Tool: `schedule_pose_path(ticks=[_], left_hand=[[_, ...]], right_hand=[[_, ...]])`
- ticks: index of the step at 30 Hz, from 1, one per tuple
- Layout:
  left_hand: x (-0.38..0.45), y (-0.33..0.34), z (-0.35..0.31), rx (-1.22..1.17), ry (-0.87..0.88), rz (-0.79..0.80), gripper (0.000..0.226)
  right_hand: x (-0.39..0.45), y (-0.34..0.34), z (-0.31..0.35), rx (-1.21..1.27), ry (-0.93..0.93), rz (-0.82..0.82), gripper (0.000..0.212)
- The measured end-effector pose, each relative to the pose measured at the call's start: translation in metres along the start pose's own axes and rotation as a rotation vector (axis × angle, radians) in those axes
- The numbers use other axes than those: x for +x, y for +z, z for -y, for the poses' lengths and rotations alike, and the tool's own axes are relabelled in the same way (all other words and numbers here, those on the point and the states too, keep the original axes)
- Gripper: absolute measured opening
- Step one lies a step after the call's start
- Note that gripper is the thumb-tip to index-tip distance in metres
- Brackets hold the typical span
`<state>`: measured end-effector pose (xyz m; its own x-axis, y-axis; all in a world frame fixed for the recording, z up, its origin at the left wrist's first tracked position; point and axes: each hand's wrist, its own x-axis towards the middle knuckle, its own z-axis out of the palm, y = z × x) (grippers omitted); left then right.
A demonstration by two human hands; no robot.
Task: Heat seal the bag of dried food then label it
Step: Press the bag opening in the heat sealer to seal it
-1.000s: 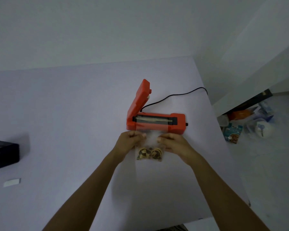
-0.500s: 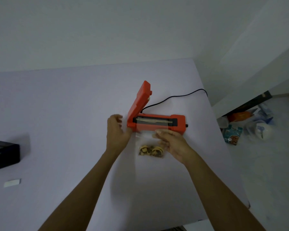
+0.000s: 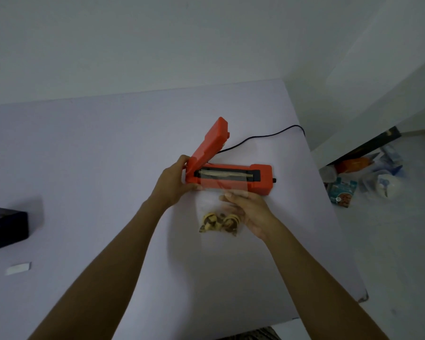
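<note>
An orange heat sealer (image 3: 263,179) stands on the white table (image 3: 108,168), its lid (image 3: 207,143) raised at the left hinge end. A clear bag of dried food (image 3: 219,223) lies in front of it, with its open top spread over the sealer's front edge and sealing strip. My left hand (image 3: 174,182) grips the sealer's left end at the hinge. My right hand (image 3: 248,209) lies flat on the bag's right side, pressing it to the table. A small white label (image 3: 18,268) lies far to the left.
A black mesh box (image 3: 6,228) stands at the table's left edge. The sealer's black cord (image 3: 268,136) runs back and off the right edge. Packets and clutter (image 3: 368,182) lie on the floor to the right.
My left hand let go of the bag and moved up to the sealer's hinge end. The bag's top slid forward onto the sealing strip under my right hand.
</note>
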<state>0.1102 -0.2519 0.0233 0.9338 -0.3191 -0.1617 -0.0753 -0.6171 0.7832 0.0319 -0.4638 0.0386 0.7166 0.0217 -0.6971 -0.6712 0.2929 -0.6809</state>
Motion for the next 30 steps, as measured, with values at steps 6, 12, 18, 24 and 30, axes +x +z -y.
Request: schedule_pose_path(ticks=[6,12,18,24,30], left_hand=[[-0.001,-0.001,-0.001,0.024,0.014,0.001,0.058],[-0.001,-0.001,-0.001,0.018,-0.013,0.015,0.06],[-0.001,0.001,0.0,0.006,-0.013,-0.001,0.062],[-0.004,0.003,-0.003,-0.016,-0.039,-0.014,0.065],[-0.023,0.017,-0.005,-0.143,-0.192,-0.095,0.091]], right_hand=[[-0.005,0.006,0.007,0.065,-0.012,-0.025,0.016],[-0.01,0.002,0.021,0.093,-0.013,-0.059,0.019],[-0.023,-0.024,0.019,-0.045,-0.026,-0.044,0.019],[-0.03,-0.028,0.006,-0.067,-0.012,-0.031,0.02],[-0.029,-0.017,0.0,-0.009,0.0,0.01,0.02]])
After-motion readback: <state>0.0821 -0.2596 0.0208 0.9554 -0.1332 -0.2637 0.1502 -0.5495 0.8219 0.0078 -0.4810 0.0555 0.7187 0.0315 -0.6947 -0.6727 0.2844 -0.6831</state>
